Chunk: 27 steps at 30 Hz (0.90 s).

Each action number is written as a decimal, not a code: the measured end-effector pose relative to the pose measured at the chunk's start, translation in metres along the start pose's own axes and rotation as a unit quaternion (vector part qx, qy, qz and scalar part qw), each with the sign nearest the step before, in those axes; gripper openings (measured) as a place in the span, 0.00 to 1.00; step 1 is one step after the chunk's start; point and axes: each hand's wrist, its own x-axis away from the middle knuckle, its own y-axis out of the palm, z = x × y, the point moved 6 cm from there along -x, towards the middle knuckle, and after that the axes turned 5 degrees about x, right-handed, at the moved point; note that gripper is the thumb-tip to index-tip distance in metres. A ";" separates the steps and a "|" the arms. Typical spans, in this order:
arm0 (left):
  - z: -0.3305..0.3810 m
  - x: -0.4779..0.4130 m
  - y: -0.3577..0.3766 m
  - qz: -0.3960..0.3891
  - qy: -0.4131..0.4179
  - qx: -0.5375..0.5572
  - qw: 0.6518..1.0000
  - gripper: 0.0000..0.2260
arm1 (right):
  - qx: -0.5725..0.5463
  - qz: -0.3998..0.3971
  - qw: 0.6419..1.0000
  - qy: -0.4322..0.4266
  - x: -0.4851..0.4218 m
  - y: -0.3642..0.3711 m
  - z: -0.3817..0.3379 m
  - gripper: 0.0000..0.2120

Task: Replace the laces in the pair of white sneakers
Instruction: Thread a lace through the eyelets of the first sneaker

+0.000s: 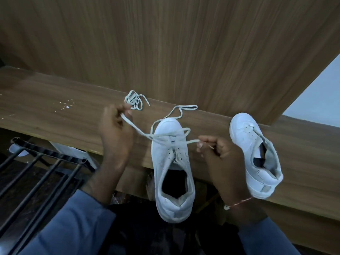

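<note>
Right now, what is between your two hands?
In the head view, one white sneaker sits between the left hand and the right hand. The lace that both hands pinch stretches across its front.

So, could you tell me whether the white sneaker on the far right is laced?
Unlaced: the far-right white sneaker shows bare eyelets and no lace.

Dim, soft indoor light; slight blur; wide-angle bending at edges.

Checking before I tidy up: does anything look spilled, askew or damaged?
White flecks are scattered on the wooden ledge at left. The unlaced sneaker at right lies tilted sideways; the middle sneaker's heel overhangs the ledge's edge.
</note>
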 end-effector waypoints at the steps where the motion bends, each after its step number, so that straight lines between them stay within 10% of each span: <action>1: -0.020 -0.001 -0.001 -0.031 -0.056 -0.063 0.996 0.05 | -0.003 -0.016 1.000 0.015 -0.001 0.005 0.003 0.08; 12: -0.030 0.010 -0.002 -0.294 -0.201 -0.444 0.823 0.09 | -0.238 -0.091 0.953 0.165 0.005 0.030 0.010 0.07; 19: 0.003 0.047 0.036 -0.385 -0.374 -0.089 0.839 0.25 | -0.201 -0.114 0.966 0.116 -0.003 0.042 -0.013 0.05; 27: -0.017 0.060 0.049 -0.309 -0.375 0.089 0.870 0.10 | -0.014 -0.139 0.990 -0.016 -0.003 0.049 -0.029 0.07</action>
